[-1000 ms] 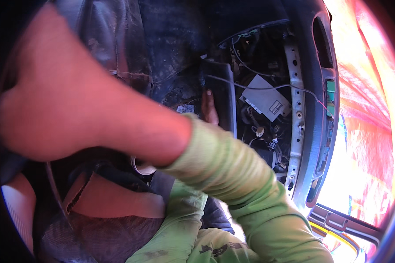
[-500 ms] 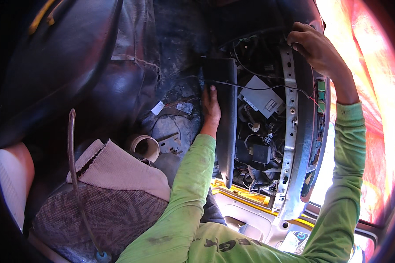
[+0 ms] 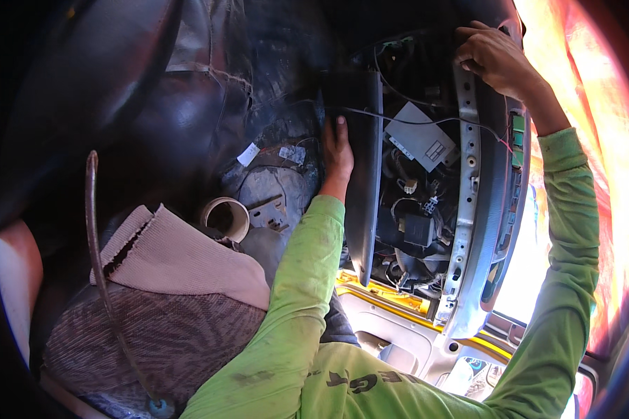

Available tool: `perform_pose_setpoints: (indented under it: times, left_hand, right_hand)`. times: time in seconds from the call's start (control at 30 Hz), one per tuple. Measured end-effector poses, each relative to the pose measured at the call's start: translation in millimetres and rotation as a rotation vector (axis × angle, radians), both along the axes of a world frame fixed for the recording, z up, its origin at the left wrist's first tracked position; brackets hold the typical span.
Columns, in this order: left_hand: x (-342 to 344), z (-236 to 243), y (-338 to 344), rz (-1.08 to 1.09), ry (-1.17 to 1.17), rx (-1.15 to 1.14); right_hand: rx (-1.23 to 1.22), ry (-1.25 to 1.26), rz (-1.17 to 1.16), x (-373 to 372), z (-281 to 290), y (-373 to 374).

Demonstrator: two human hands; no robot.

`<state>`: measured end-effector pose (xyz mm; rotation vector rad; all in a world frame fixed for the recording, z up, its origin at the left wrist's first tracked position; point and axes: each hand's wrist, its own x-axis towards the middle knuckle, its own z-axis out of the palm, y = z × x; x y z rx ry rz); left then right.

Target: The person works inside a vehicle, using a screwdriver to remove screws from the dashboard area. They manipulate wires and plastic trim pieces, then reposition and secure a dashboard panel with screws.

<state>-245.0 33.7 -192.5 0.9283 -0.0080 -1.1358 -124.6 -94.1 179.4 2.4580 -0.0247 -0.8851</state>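
Note:
My left hand grips the left edge of a long black trim panel, thumb showing on it. At the upper right, my right hand has curled fingers at the dashboard's edge, by the top of a perforated metal rail; what they hold is hidden. Between the panel and rail lies the open dashboard cavity, with a pale flat metal box, wiring connectors and a black module. A thin dark wire crosses the panel and cavity.
Dark leather seating fills the upper left. A patterned seat with torn fabric and a bent lever is at lower left, near a round pipe opening in the floor. Red sheeting hangs at the right, beside a yellow-edged door.
My right arm swept from across the left of view to the dashboard's upper right, then edged upward. My left hand stays on the panel, slightly higher in view, as is the whole cabin.

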Motion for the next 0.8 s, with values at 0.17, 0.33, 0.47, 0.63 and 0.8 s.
perform_pose_setpoints:
  times: [0.17, 0.33, 0.47, 0.63, 0.8]
  left_hand:
    - [1, -1, 1, -0.026, -0.001, 0.018]
    - [6, -2, 1, -0.041, 0.066, -0.046]
    - [0, -6, -2, -0.042, 0.077, -0.014]
    - [-14, -14, -11, -0.021, 0.022, 0.004]
    - [-14, -13, -11, 0.010, 0.070, -0.021]
  right_hand:
    - [-0.134, 0.233, -0.236, 11, 5, -3]
    - [-0.285, 0.263, -0.266, 16, -12, 3]
    - [-0.308, 0.323, -0.254, 17, -12, 6]
    - [-0.173, 0.214, -0.202, -1, -8, 3]
    - [-0.046, -0.063, -0.054, -14, -16, 2]
